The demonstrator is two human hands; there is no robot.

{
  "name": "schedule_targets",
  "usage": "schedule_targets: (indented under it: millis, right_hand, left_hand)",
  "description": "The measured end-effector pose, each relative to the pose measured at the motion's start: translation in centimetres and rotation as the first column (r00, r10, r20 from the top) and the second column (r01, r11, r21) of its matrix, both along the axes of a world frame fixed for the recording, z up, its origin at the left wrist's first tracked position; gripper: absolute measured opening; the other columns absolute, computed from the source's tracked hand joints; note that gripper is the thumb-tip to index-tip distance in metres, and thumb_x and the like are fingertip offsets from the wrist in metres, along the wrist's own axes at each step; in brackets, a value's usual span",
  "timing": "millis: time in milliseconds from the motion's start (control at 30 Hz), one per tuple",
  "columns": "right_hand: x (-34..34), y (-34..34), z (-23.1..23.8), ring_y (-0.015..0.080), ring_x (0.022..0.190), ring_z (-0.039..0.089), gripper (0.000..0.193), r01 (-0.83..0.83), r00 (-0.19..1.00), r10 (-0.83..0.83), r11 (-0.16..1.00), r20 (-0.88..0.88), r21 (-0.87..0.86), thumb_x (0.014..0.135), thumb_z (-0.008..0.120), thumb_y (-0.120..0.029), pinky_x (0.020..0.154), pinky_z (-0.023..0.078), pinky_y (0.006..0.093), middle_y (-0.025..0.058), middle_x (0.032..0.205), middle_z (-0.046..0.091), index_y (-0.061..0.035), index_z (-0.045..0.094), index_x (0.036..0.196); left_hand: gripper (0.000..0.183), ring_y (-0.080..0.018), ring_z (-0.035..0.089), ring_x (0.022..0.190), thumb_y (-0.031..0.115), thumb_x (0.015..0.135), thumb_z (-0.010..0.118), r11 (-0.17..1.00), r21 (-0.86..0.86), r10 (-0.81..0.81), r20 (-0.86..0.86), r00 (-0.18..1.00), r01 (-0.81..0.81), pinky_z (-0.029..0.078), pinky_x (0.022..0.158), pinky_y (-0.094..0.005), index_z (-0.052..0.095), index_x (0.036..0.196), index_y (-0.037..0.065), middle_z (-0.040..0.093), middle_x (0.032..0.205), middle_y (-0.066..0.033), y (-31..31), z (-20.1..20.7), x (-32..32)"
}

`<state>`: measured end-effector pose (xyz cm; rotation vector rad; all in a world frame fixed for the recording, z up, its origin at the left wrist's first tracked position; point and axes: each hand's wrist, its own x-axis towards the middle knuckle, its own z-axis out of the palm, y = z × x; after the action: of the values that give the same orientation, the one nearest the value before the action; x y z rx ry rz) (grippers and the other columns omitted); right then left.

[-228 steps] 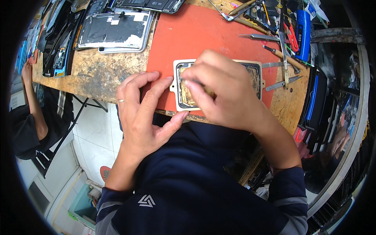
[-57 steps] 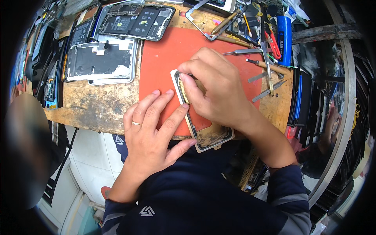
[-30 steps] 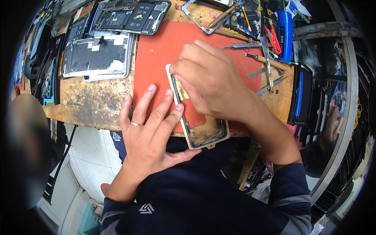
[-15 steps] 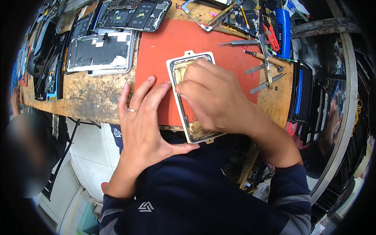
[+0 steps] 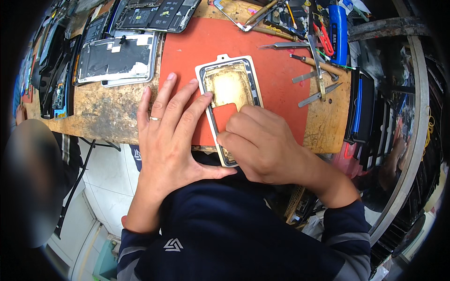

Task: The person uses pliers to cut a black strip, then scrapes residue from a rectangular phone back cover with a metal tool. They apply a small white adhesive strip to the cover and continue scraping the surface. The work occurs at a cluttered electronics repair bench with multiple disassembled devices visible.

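Note:
A cream-coloured holder (image 5: pixel 200 75) with small tabs lies tilted on the orange mat (image 5: pixel 183 51), a dark-edged phone frame (image 5: pixel 255 86) seated inside it. The frame's inner face is gold, scuffed and shiny, with an orange rounded square showing in it beside my right hand. My left hand (image 5: pixel 171 126) is open, fingers spread: the fingertips touch the holder's left side and the thumb meets its near end. Over the near right part of the frame, my right hand (image 5: pixel 262 145) is closed in a pinch. Whatever its fingers hold is hidden.
Opened phones (image 5: pixel 157 16) and a phone back panel (image 5: pixel 115 58) lie at the far left. Tweezers (image 5: pixel 283 45), a wooden-handled knife (image 5: pixel 314 62), a metal blade (image 5: pixel 321 95), red cutters (image 5: pixel 323 37) and a blue tool (image 5: pixel 338 35) are on the right. A person (image 5: pixel 33 182) is at left.
My right hand has moved down along the frame toward me, uncovering the gold face's far part and the orange square. My left hand has stayed braced on the holder, its fingers shifting slightly.

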<state>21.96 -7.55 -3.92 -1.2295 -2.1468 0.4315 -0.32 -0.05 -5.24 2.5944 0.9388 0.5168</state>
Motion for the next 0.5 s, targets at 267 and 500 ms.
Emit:
schedule_targets:
  millis: [267, 500]
  right_hand:
    - [-0.4, -1.7, 0.1, 0.0281, 0.084, 0.058, 0.023, -0.015, 1.0, 0.015, 1.0, -0.023, -0.013, 0.075, 0.076, -0.011, 0.071, 0.05, 0.0412, 0.0098, 0.091, 0.054, -0.0006, 0.068, 0.093]
    - [-0.4, -2.8, 0.2, 0.0285, 0.085, 0.059, 0.017, -0.067, 0.998, 0.066, 0.997, -0.023, -0.031, 0.079, 0.075, -0.01, 0.072, 0.05, 0.0408, 0.0101, 0.092, 0.057, -0.0005, 0.067, 0.09]
  left_hand:
    - [0.126, -0.0445, 0.046, 0.162, 0.088, 0.057, 0.089, 1.0, 0.015, -0.016, -0.046, 0.999, 0.016, 0.02, 0.135, -0.0671, 0.066, 0.155, 0.011, 0.061, 0.161, -0.0168, 0.3, 0.0, -0.2]
    - [0.123, -0.0441, 0.046, 0.162, 0.092, 0.063, 0.082, 1.0, 0.022, -0.017, -0.034, 0.999, 0.017, 0.02, 0.135, -0.0668, 0.067, 0.154, 0.011, 0.062, 0.161, -0.0169, 0.3, 0.3, -0.1]
